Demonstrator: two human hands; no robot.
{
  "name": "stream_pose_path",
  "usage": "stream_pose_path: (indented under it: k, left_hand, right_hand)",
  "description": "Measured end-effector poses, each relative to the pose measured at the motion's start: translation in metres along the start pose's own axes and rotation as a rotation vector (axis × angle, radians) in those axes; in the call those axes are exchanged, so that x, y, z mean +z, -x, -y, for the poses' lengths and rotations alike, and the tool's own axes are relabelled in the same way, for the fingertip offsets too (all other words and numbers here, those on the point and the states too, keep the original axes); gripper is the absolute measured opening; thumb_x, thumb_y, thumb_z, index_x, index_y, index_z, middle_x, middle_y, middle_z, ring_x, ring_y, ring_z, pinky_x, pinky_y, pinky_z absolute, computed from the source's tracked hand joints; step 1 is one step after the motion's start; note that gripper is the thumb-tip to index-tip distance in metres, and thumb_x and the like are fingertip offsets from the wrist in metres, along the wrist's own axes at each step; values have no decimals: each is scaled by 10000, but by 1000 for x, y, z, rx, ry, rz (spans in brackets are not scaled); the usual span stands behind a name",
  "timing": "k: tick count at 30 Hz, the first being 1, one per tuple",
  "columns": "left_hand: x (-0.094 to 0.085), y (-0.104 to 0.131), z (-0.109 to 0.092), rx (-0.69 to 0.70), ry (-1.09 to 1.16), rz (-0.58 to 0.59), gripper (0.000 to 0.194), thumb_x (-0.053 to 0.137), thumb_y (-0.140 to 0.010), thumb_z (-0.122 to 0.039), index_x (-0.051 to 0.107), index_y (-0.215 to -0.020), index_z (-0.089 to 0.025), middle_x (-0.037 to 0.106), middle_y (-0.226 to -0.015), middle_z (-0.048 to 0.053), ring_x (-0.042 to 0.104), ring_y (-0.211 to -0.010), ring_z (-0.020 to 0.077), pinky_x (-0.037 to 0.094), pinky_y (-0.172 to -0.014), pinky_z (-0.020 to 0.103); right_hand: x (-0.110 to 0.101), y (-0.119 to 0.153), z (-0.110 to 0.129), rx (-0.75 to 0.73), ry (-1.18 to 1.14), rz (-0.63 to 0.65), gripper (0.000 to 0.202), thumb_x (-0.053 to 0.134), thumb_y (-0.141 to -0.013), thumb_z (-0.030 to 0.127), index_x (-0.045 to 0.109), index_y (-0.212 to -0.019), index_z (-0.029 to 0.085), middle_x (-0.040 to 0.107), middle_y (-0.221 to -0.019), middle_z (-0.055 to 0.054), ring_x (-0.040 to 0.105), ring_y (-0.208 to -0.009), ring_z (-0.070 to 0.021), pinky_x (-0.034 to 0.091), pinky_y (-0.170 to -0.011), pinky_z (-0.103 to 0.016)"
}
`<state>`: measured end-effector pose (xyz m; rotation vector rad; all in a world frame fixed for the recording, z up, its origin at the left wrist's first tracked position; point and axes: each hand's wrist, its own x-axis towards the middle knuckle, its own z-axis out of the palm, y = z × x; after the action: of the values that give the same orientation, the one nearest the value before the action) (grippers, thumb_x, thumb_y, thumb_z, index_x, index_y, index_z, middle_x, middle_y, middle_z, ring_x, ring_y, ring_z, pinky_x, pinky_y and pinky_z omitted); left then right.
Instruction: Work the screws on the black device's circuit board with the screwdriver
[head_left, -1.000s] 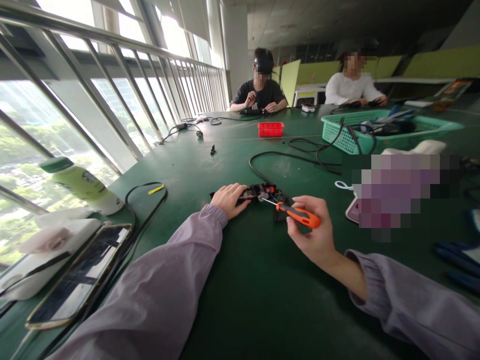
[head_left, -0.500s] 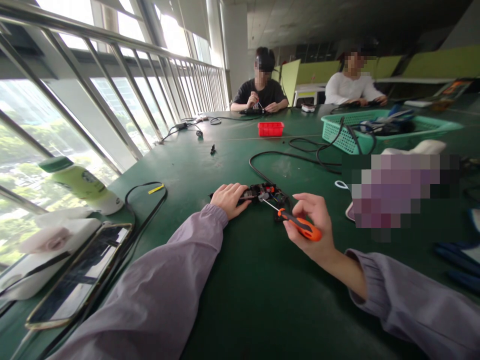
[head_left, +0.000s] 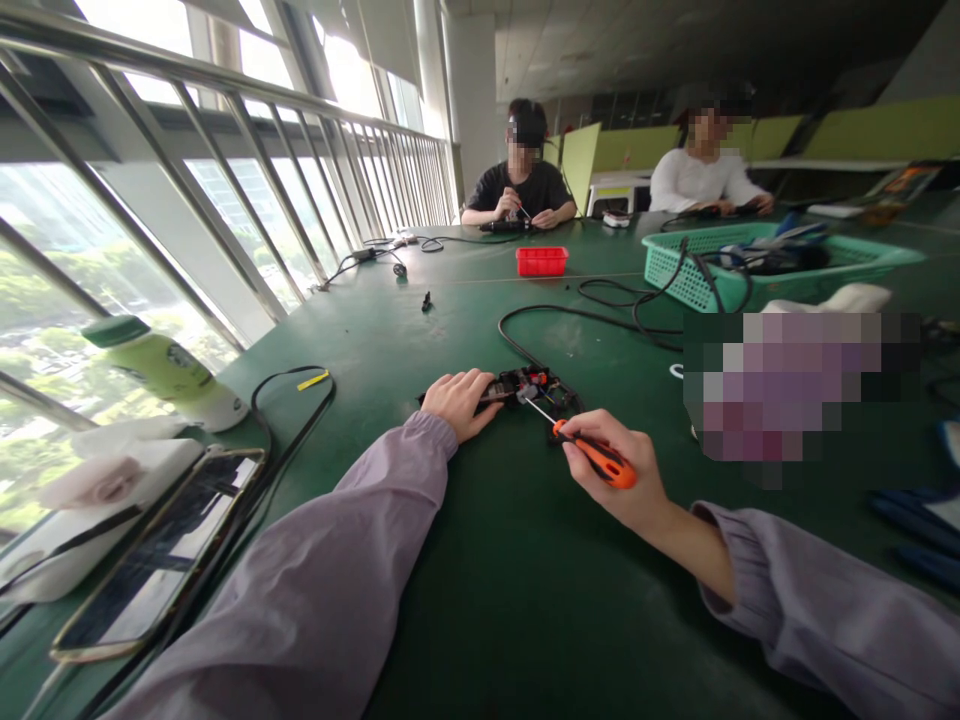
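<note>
the opened black device (head_left: 501,388) lay on the green desk (head_left: 480,590), straight ahead of the person, its insides bare: a red piece, a grey piece and some thin wires at its right part. the left hand (head_left: 459,402) was laid over its left part from above, fingers bent around the body and thumb along the near side, pinning it to the desktop. the right hand (head_left: 628,508) pinched the orange-and-black handle of a screwdriver (head_left: 600,458) between thumb and fingers, the shaft slanting away and to the left. the tip reached the grey piece; whether it touched or hung just above, i couldn't tell.

a black cable (head_left: 517,312) curved beyond the device and off to the right, toward a green basket (head_left: 664,275) heaped with dark and blue things. past the device sat a small black part (head_left: 426,301) and, farther off, a red box (head_left: 541,262). over on the left, a phone (head_left: 157,560) lay near a bottle (head_left: 165,370) with a green cap, and a yellow tag (head_left: 313,380) showed on a dark cord. across the desk sat a co-worker in a dark shirt (head_left: 525,185), with another in white (head_left: 697,182) to the right.
</note>
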<state>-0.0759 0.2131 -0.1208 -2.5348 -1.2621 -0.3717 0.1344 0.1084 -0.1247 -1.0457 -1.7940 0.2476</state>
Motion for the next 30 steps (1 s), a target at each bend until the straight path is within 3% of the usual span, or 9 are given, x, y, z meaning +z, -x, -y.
stream_pose_path:
  k: [2,6,10,14,18,23,26,30]
  left_hand:
    - [0,0,0,-34,0,8,369,402,-864,-444,495,-1109,-184,614,-1012,44,595,-887,193,420,-759,312]
    - [-2,1,1,-130,-25,15,355,422,-862,-427,487,-1114,-186,598,-1032,49,586,-923,204,417,-754,318]
    - [-4,5,5,-257,-60,21,349,436,-857,-416,489,-1113,-185,592,-1024,52,577,-944,214,409,-747,320]
    - [-7,17,20,-430,-95,11,370,453,-845,-398,490,-1137,-174,583,-1052,71,560,-980,236,403,-762,331]
    - [-14,39,51,-643,-141,0,470,440,-837,-377,431,-1239,-133,548,-1119,136,540,-1003,286,395,-783,378]
    - [-29,69,87,-858,-190,-45,445,397,-840,-403,477,-1199,-152,516,-1130,159,499,-1029,320,378,-799,427]
    - [-35,82,99,-913,-227,-131,426,401,-834,-399,478,-1181,-163,491,-1148,147,469,-1045,319,344,-841,449]
    - [-32,90,109,-872,-263,-181,354,386,-839,-362,500,-1123,-185,476,-1117,111,445,-1029,299,320,-860,453]
  right_hand:
    - [2,0,0,-86,73,90,86,550,-764,218,557,-848,198,627,-708,5,538,-563,-105,434,-589,-235]
    - [8,0,-4,-234,236,401,146,536,-778,209,598,-910,201,642,-832,-16,538,-624,-115,415,-627,-245]
    - [8,-1,-5,-254,267,566,206,517,-796,206,606,-982,213,643,-928,-29,559,-721,-133,405,-691,-264]
    - [6,-2,-3,-230,226,599,194,520,-797,207,595,-976,204,647,-956,-23,576,-775,-138,409,-738,-278]
    - [5,-2,-2,-189,195,608,199,526,-783,189,592,-970,205,654,-964,-12,582,-788,-137,420,-750,-277]
    - [6,-1,-3,-172,173,603,208,533,-775,193,586,-975,213,656,-991,-5,588,-810,-139,428,-766,-286]
    - [6,-1,-3,-173,179,602,205,537,-774,201,591,-971,213,660,-982,-15,585,-770,-138,437,-750,-291]
    - [5,-2,-1,-166,194,605,216,538,-772,201,597,-980,218,662,-968,-22,582,-740,-141,448,-729,-298]
